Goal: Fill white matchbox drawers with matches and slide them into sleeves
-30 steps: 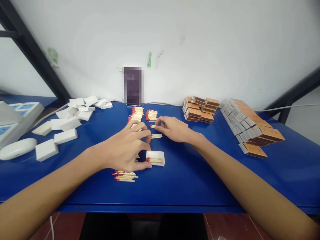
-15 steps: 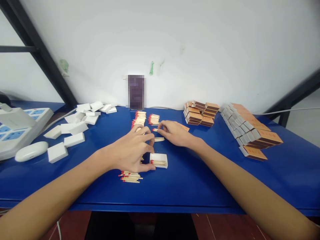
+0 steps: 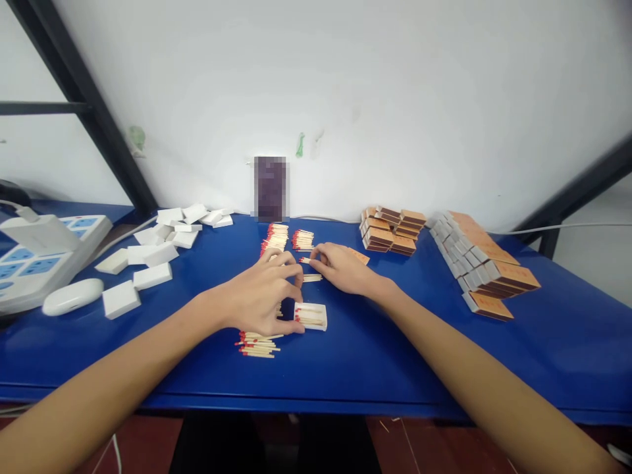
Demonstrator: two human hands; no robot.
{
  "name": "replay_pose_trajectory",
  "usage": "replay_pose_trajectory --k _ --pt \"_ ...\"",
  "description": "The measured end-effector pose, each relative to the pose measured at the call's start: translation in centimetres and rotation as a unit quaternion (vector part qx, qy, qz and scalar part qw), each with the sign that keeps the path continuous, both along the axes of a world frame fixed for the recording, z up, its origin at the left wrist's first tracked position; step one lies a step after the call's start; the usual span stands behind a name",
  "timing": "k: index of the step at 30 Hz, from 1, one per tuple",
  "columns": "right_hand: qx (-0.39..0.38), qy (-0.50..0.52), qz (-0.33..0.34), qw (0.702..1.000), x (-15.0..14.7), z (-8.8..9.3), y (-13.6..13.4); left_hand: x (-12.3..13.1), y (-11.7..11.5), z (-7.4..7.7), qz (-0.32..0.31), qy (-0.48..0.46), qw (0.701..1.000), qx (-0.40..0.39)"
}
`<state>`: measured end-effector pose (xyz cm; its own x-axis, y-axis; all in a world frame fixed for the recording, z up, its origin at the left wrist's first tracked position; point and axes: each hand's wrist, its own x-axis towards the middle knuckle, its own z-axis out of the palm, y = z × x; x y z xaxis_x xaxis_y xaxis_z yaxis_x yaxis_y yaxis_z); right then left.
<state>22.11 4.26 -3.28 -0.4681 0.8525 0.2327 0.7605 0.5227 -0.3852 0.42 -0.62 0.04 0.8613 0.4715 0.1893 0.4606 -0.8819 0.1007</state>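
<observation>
left hand (image 3: 261, 297): curled, thumb touches matchbox tray (image 3: 312, 316), grip not clear | right hand (image 3: 342, 268): pinches match (image 3: 303, 261) | loose matches (image 3: 259, 344): just beside left hand

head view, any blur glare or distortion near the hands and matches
Head view: even, soft light, only faint shadows under the left hand and right hand; no strong glare on the table; wide-angle bending bows the table edge; matches slightly soft; one pixelated patch by the wall.
</observation>
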Motion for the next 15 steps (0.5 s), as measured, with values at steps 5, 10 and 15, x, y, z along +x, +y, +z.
replay_pose_trajectory --k 5,10,15 --pt "0.004 -0.006 0.0 1.0 -0.03 0.08 0.04 0.08 -0.13 0.02 0.001 0.0 1.0 0.001" --pt "-0.001 0.001 0.004 1.0 -0.04 0.15 -0.06 0.17 -0.16 0.1 0.0 -0.006 1.0 0.002" --pt "0.0 0.008 0.012 1.0 -0.01 0.06 0.09 0.24 -0.33 0.32 0.017 0.014 1.0 0.005"
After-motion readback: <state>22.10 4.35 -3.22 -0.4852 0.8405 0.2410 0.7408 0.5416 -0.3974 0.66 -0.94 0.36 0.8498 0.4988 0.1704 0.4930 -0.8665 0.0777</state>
